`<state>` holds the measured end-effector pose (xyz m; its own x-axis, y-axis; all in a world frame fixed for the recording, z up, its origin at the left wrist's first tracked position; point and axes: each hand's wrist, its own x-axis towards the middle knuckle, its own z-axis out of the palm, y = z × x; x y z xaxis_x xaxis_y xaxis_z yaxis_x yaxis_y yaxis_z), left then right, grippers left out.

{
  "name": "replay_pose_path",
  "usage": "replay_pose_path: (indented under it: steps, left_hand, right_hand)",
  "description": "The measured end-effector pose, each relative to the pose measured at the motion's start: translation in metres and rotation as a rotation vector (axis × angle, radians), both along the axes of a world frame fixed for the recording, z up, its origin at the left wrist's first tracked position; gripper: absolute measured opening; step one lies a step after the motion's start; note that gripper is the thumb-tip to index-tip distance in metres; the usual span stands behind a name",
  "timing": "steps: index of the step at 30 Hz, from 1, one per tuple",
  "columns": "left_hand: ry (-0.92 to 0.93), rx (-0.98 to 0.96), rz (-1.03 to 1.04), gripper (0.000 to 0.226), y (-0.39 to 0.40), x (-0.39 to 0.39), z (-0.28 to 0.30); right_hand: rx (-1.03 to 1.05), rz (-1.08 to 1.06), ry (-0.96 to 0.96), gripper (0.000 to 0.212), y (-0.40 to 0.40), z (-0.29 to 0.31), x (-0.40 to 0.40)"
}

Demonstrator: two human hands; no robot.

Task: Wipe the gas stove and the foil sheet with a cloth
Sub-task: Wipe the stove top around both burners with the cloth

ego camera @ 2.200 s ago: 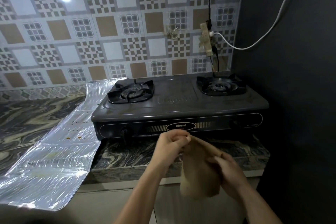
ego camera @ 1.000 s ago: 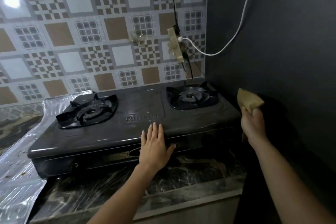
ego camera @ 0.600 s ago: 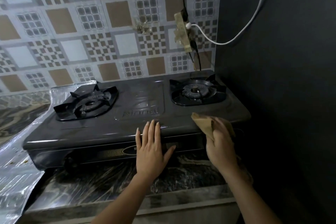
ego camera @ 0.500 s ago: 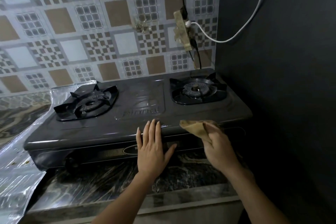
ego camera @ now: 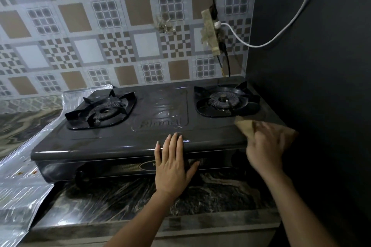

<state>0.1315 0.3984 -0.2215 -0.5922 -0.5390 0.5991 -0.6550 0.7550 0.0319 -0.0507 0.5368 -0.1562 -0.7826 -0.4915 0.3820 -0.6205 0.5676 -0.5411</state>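
A dark two-burner gas stove [ego camera: 120, 136] sits on a marbled counter. My left hand [ego camera: 172, 164] lies flat, fingers together, on the stove's front edge and covers part of the brand badge. My right hand [ego camera: 265, 150] presses a folded brown cloth [ego camera: 246, 127] onto the stove's front right corner, just below the right burner [ego camera: 224, 102]. A crinkled foil sheet [ego camera: 22, 182] spreads over the counter left of the stove and runs under its left side; small brown specks lie on it.
A dark wall [ego camera: 321, 106] stands hard against the stove's right side. A power strip [ego camera: 211, 32] with a black cable and a white cable [ego camera: 281, 34] hangs on the tiled wall behind the right burner. The marbled counter [ego camera: 140, 196] edge runs below the stove.
My right hand has slid the cloth from the stove's front edge near my left hand out to the front right corner. My left hand has stayed flat on the front edge.
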Motion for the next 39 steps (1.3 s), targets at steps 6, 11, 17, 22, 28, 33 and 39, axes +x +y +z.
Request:
replay_pose_path:
  steps: [6, 11, 17, 22, 28, 33, 39]
  left_hand:
    - [0.004, -0.006, -0.008, 0.080, -0.002, 0.002, -0.001]
    - [0.007, 0.001, -0.006, 0.080, -0.001, 0.002, 0.000]
    - [0.003, 0.015, 0.009, 0.081, -0.001, 0.000, 0.000]
    - [0.028, -0.017, 0.019, 0.082, -0.002, -0.003, -0.003]
    - [0.043, -0.045, 0.000, 0.081, -0.004, -0.003, -0.005]
    - [0.028, -0.051, 0.008, 0.082, -0.004, -0.003, -0.005]
    - [-0.006, -0.050, 0.033, 0.086, -0.003, -0.003, -0.007]
  right_hand:
    - [-0.029, 0.611, -0.001, 0.029, -0.004, 0.007, 0.060]
    - [-0.141, 0.347, -0.083, 0.025, 0.026, 0.068, 0.014]
    - [0.075, 0.000, -0.145, 0.025, 0.015, 0.060, -0.054]
    - [0.116, 0.025, 0.103, 0.024, -0.013, 0.009, -0.011]
    - [0.039, 0.528, 0.132, 0.033, -0.019, 0.010, 0.030]
    - [-0.064, 0.325, 0.026, 0.016, 0.010, 0.075, -0.020]
    - [0.329, 0.017, 0.050, 0.019, -0.008, 0.062, -0.028]
